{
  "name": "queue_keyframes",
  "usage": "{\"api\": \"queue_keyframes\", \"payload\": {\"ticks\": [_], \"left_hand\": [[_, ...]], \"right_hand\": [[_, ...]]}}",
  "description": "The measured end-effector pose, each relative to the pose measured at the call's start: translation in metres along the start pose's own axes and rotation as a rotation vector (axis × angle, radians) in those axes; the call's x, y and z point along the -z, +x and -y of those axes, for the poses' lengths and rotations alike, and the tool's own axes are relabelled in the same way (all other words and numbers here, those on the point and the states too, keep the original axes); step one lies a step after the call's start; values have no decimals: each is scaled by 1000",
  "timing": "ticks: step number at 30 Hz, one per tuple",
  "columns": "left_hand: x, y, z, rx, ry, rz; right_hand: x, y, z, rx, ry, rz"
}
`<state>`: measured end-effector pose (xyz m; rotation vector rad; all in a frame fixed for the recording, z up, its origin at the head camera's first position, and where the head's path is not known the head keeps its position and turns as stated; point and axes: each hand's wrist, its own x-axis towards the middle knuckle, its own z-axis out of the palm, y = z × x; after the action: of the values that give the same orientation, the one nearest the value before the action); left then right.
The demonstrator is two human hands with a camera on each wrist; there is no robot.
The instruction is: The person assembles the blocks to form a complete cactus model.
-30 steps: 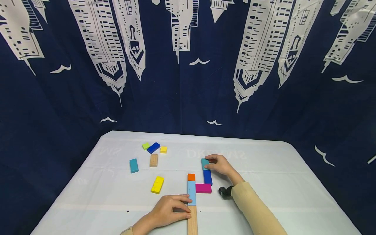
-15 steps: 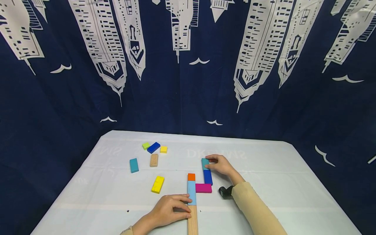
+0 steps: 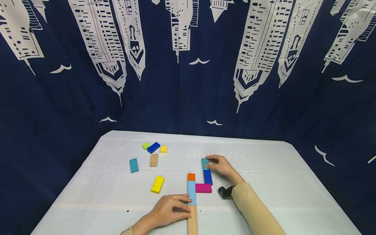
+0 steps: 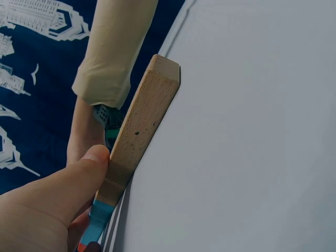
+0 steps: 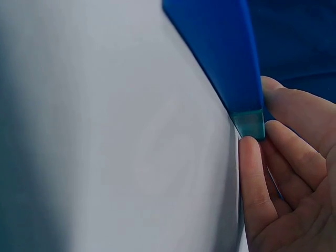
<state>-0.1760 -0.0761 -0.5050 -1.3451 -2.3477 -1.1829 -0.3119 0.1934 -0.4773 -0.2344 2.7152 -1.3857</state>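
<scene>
In the head view my left hand (image 3: pixel 168 210) rests its fingertips along the left side of a row of blocks: a long wooden block (image 3: pixel 192 222), a light blue block (image 3: pixel 192 191) and an orange block (image 3: pixel 191 177). The thumb touches the wooden block (image 4: pixel 139 121) in the left wrist view. A magenta block (image 3: pixel 203 188) juts rightward from the light blue one. From its right end a dark blue block (image 3: pixel 207 177) runs away to a teal block (image 3: pixel 205 162), which my right hand (image 3: pixel 221 164) pinches at its far end. A sliver of red-orange shows beneath that hand.
Loose blocks lie at the left: a yellow pair (image 3: pixel 157 184), another teal block (image 3: pixel 133 165), a short wooden block (image 3: pixel 154 160), a blue block (image 3: pixel 153 148), a small yellow block (image 3: pixel 163 149) and a lime block (image 3: pixel 146 146). A dark rounded device (image 3: pixel 225 192) sits by the right cuff.
</scene>
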Motion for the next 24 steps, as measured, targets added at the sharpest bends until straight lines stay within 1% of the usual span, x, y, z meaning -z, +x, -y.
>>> {"api": "queue_keyframes", "payload": {"ticks": [3,6,8,10,13,14,19,21,24], "left_hand": [[0,0,0,0,1,1],[0,0,0,-7,6,-5],[-1,-1,-1,-7,7,-9],[-2,-1,-1,-8,6,-11],[-3,-1,-1,-9,2,-17],[-3,-1,-1,-16,3,-21],[-2,-1,-2,-49,20,-72],[0,0,-3,-40,22,-91],[5,2,-5,-12,3,-108]], "right_hand": [[0,-1,-1,-8,22,10],[2,-3,-1,19,48,13],[4,-6,0,57,43,13],[6,-9,2,68,39,8],[7,-15,5,40,26,-5],[8,-17,6,12,30,-16],[7,-30,13,-46,11,-86],[6,-38,18,-32,16,-101],[2,-51,26,13,37,-96]]}}
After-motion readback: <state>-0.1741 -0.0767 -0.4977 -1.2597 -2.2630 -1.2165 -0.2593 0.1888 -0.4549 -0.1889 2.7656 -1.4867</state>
